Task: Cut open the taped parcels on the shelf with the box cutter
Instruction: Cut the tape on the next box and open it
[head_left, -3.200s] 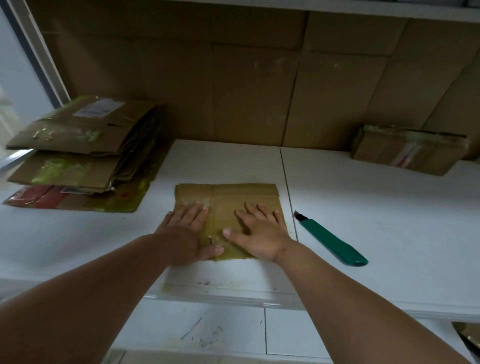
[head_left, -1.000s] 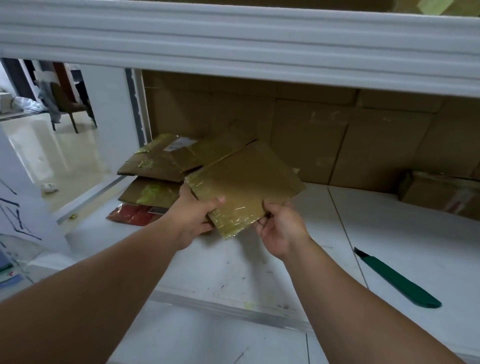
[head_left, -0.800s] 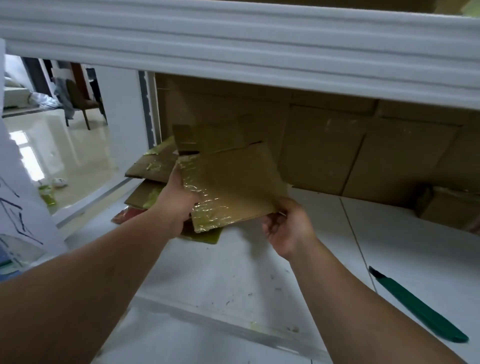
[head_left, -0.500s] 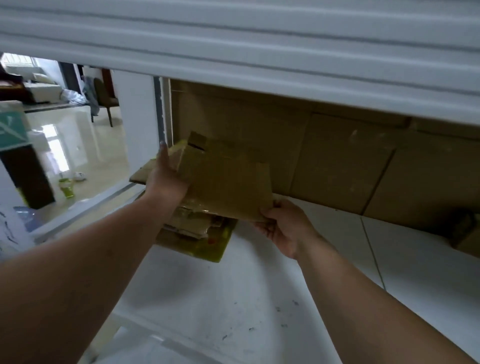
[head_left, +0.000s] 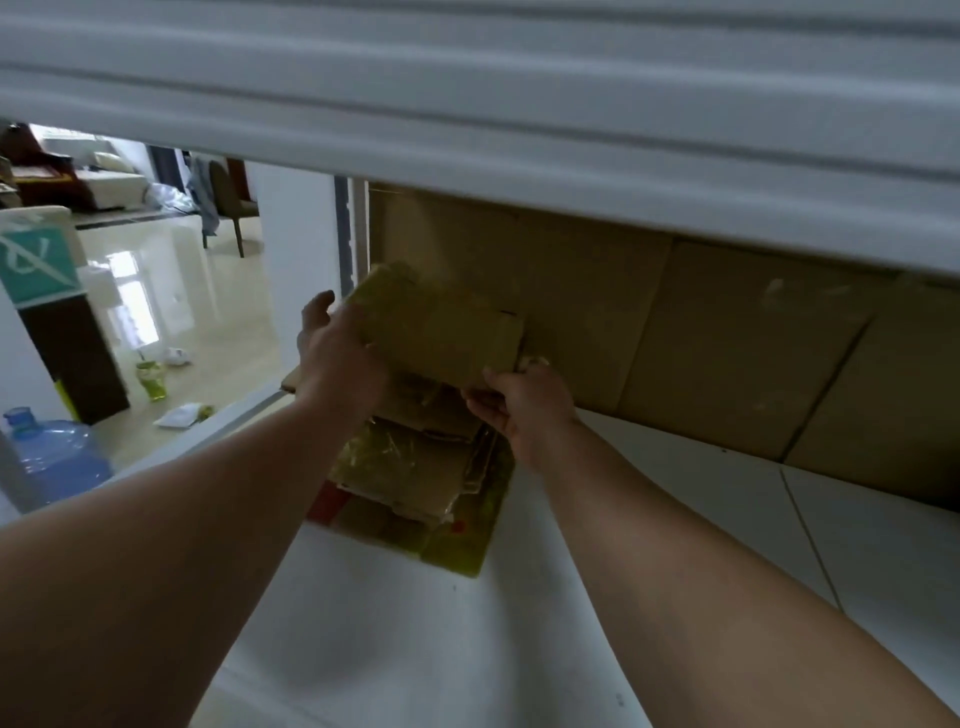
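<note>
Two hands on one flattened parcel, held just above the cardboard stack at the shelf end. Risk as I see it: stack looks uneven, so the piece could slide off twd the open side w/ a careless drop. Left hand cups the far-left edge, fingers curled; right hand pinches the near-right corner from below. Box cutter not in view.

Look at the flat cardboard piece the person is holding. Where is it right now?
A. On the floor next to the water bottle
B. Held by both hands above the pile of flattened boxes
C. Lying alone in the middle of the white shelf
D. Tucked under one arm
B: the left hand and right hand both grip the flat cardboard piece just over the pile of flattened boxes.
</note>
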